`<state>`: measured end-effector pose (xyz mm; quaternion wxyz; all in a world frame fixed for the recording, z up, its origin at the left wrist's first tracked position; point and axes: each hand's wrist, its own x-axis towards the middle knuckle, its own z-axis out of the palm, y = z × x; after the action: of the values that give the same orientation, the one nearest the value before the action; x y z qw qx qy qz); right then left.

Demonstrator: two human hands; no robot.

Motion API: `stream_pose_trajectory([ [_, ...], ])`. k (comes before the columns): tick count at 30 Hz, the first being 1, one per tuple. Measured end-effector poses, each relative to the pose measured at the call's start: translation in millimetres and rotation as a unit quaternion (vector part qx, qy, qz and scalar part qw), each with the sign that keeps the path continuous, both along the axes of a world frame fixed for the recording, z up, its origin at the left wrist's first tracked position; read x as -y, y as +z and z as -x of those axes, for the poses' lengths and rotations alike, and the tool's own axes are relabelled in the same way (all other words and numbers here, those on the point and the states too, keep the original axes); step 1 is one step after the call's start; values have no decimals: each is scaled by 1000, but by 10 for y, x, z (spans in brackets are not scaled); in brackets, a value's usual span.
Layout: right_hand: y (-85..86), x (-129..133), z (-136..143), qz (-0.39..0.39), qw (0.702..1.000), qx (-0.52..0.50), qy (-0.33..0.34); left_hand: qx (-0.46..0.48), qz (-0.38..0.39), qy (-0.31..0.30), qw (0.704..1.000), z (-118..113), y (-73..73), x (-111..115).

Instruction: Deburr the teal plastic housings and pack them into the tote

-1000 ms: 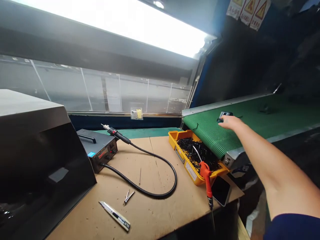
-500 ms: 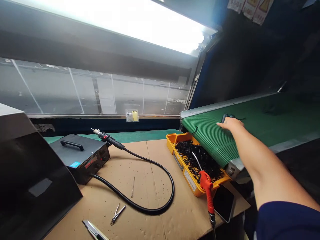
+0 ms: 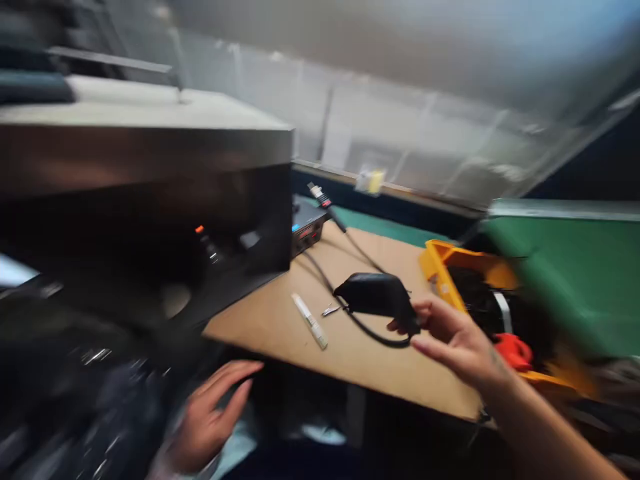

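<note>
My right hand [image 3: 463, 343] grips a black moulded part [image 3: 375, 293] by its right end, between thumb and fingers, above the cardboard-covered bench. Motion blur hides the part's details, so its exact kind is unclear. Low in the view, off the bench's front edge, my left hand [image 3: 213, 417] holds nothing, its thumb apart from the extended fingers. Beneath and left of the black part lie a utility knife [image 3: 309, 321] and small metal nippers [image 3: 330, 310] on the cardboard [image 3: 425, 380].
A large black box [image 3: 150, 173] stands at the left. Behind the part sit a hot-air station [image 3: 310, 223] and its handpiece [image 3: 327, 208]. At the right, a yellow bin [image 3: 440, 270] of black pieces and a red air gun [image 3: 515, 352] adjoin a green conveyor [image 3: 590, 267].
My right hand has come from the conveyor back over the bench, bringing the black part. The view has swung left, and my left hand has come into sight.
</note>
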<state>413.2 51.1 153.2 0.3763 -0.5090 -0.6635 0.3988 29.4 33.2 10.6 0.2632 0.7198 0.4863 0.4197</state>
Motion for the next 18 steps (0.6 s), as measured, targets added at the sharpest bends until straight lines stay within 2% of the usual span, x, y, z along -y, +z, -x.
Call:
stream_pose_trajectory([
  [2, -544, 114, 578, 60, 989, -112, 78, 80, 101, -67, 989, -86, 121, 109],
  [4, -1017, 216, 1126, 115, 966, -206, 106, 186, 205, -129, 952, -179, 168, 109],
  [5, -1211, 265, 1371, 136, 954, -243, 111, 261, 239, -137, 925, -202, 155, 111],
  [7, -1496, 362, 1763, 167, 932, -299, 116, 368, 262, -109, 885, -183, 82, 173],
  [9, -1649, 446, 1996, 205, 915, -324, 124, 418, 266, -62, 866, -96, -9, 316],
  [11, -1710, 505, 2083, 242, 905, -319, 146, 422, 273, -31, 864, 18, -84, 481],
  [15, -1730, 568, 2055, 279, 887, -313, 193, 403, 260, -32, 877, 167, -169, 672],
  [18, -1752, 621, 2050, 296, 871, -349, 179, 386, 258, -39, 885, 162, -179, 684],
])
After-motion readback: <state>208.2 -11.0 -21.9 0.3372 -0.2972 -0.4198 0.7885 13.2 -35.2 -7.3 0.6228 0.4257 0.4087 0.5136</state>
